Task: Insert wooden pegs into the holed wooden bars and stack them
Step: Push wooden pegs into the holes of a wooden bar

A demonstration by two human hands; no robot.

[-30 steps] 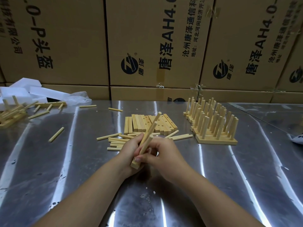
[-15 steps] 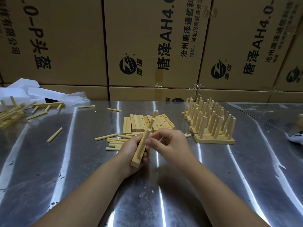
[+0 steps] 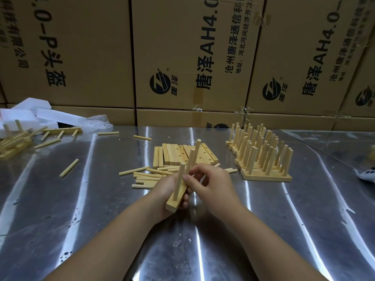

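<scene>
Pale square bar (image 3: 175, 205), three round pegs (image 3: 179, 179) standing

Your left hand (image 3: 163, 192) grip wraps the smooth bar just over the shiny metal desk (image 3: 97, 199), mid-scene. Your right hand (image 3: 213, 185) pinches the middle peg (image 3: 191, 159) low, fingers curled.

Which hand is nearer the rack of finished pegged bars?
Right. The right hand, pinching a peg, is left of the rack; the left hand, gripping the bar, is farther left.
</scene>
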